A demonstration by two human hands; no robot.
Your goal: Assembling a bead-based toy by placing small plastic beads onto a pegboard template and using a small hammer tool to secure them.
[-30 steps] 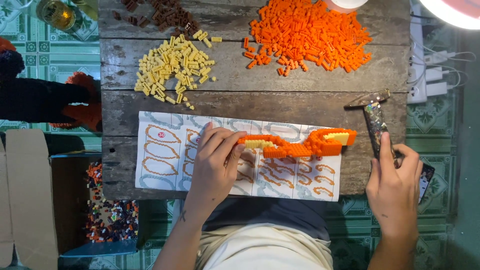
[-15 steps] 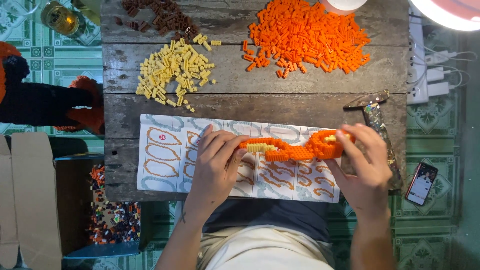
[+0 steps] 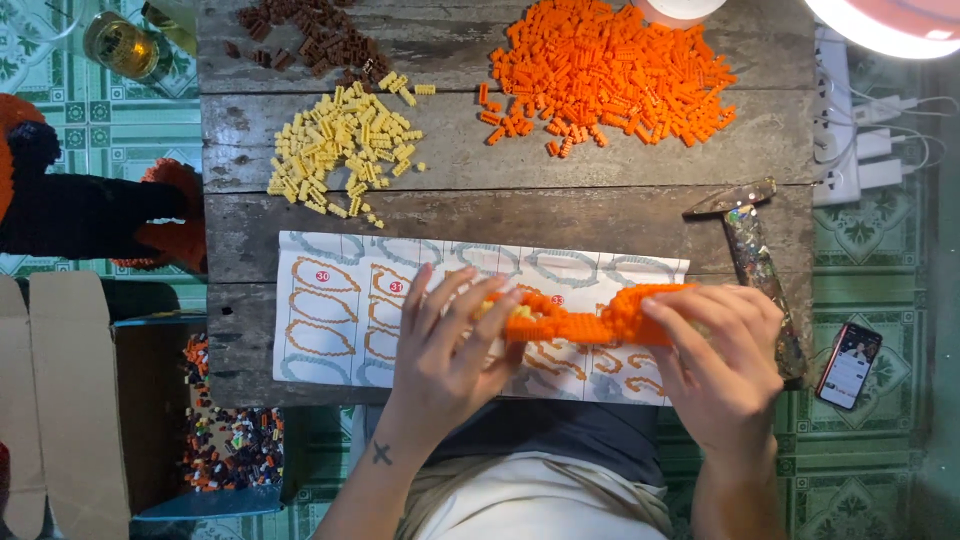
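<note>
Both hands, left hand (image 3: 450, 345) and right hand (image 3: 722, 355), gripped the orange brick strip (image 3: 590, 318) over the instruction sheet (image 3: 330, 310) near the table's front edge; supporting both ends evenly probably kept it from snapping.

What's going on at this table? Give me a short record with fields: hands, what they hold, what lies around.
left hand: fingers pressing on the left end of the orange brick strip
right hand: gripping the strip's right end
under the strip: instruction sheet with orange outlines
table: worn wooden planks
piles: orange bricks, yellow bricks, brown bricks
beside the right hand: hammer
off the table, right: phone
</note>
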